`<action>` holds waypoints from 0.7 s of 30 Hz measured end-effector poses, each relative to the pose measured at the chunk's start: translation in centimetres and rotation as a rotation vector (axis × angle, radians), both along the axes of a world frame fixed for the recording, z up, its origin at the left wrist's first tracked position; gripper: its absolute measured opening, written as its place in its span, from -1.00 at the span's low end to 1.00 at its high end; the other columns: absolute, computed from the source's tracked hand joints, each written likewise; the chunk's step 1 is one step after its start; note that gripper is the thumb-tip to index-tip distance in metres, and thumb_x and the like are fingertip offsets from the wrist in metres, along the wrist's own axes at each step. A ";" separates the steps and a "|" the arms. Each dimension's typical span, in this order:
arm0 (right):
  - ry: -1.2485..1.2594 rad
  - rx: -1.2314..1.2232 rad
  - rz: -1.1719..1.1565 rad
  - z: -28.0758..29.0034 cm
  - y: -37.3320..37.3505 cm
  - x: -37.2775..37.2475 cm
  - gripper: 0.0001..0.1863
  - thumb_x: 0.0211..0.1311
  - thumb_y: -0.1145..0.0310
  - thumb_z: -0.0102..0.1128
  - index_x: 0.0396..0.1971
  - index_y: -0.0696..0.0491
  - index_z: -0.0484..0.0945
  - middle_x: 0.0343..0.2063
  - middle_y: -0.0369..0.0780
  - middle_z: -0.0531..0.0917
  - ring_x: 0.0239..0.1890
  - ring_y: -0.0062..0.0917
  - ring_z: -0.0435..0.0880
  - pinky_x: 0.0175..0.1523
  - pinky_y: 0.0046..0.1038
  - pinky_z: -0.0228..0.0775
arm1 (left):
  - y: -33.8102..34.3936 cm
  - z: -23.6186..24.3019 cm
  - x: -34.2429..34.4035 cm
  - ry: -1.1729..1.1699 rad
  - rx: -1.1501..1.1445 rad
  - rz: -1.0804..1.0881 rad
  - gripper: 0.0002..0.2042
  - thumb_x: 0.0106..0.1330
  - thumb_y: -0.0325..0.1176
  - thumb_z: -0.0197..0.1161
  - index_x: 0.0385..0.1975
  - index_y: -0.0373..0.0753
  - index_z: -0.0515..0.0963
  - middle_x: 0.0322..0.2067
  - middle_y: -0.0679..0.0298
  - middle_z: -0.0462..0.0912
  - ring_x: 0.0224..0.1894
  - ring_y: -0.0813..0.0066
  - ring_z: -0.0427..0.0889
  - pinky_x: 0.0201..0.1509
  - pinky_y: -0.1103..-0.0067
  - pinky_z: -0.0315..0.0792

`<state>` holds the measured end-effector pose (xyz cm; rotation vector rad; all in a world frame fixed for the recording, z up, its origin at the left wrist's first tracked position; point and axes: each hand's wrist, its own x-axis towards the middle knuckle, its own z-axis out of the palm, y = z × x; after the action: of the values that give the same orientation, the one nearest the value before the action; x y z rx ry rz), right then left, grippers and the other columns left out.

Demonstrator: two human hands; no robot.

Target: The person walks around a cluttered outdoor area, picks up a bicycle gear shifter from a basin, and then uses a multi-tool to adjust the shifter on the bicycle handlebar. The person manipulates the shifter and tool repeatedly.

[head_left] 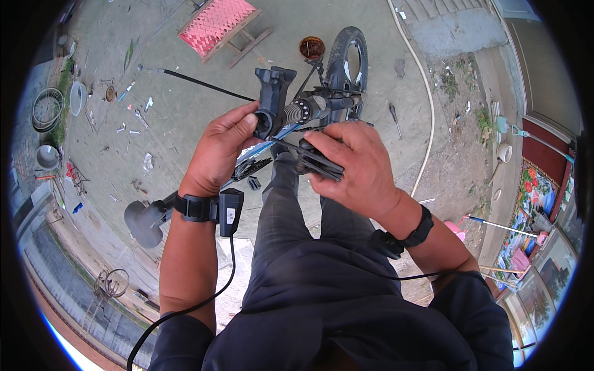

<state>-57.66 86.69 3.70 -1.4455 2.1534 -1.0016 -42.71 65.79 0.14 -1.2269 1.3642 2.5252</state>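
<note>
My left hand (226, 145) is closed on the lower end of a black bicycle stem (272, 93), thumb pressed against its side. The stem's forked clamp end points away from me. In my right hand (359, 164) is a black folding hex key set (317, 162), gripped between thumb and fingers. One thin key reaches from it toward the stem's lower end; whether its tip sits in a bolt I cannot tell. Just beyond my hands is a bicycle, with a ribbed steering column (297, 112), a blue frame tube and a black front wheel (346, 68).
The bicycle's saddle (143, 224) lies to the left. Farther off stand a pink woven stool (216, 25) and a rusty tin (312, 47). A screwdriver (395, 120) and wrenches (142, 119) lie on the ground. A pale hose (427, 93) runs along the right.
</note>
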 end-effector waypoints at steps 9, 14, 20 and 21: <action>-1.362 0.001 -0.424 -0.3 0.0 3.5 -0.54 0.19 0.34 0.48 0.03 0.20 0.55 -0.24 -0.32 0.65 -0.18 -0.64 0.65 -0.08 -0.55 0.53 | -0.2 -0.2 0.2 -0.001 -0.018 -0.047 -0.57 0.55 -0.36 0.09 0.31 -0.49 0.37 0.03 0.07 0.66 0.01 0.34 0.69 0.15 0.44 0.57; -1.714 0.227 -0.524 0.6 0.0 3.1 -0.66 0.32 0.18 0.36 -0.05 0.07 0.59 -0.34 -0.38 0.67 -0.33 -0.73 0.62 -0.25 -0.66 0.44 | -0.2 0.0 0.2 0.004 -0.019 -0.050 -0.57 0.55 -0.36 0.09 0.31 -0.49 0.37 0.03 0.07 0.66 0.00 0.34 0.69 0.15 0.44 0.57; -1.783 0.267 -0.551 1.5 -0.1 2.7 -0.68 0.33 0.15 0.33 -0.08 0.05 0.59 -0.33 -0.38 0.68 -0.38 -0.76 0.60 -0.31 -0.65 0.42 | -0.2 -0.1 0.3 0.001 -0.002 -0.053 -0.57 0.54 -0.37 0.09 0.31 -0.49 0.37 0.02 0.06 0.66 0.00 0.33 0.69 0.14 0.44 0.57; -1.750 0.276 -0.547 1.6 0.1 2.4 -0.69 0.32 0.18 0.34 -0.09 0.06 0.60 -0.34 -0.39 0.67 -0.37 -0.75 0.60 -0.32 -0.64 0.41 | -0.3 -0.2 0.3 -0.001 -0.016 -0.057 -0.57 0.54 -0.37 0.09 0.31 -0.49 0.37 0.02 0.06 0.66 -0.01 0.33 0.70 0.13 0.44 0.58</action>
<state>-55.25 86.77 5.33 0.3662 1.0963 -1.2452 -42.45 65.53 -0.04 -1.1739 1.4018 2.4807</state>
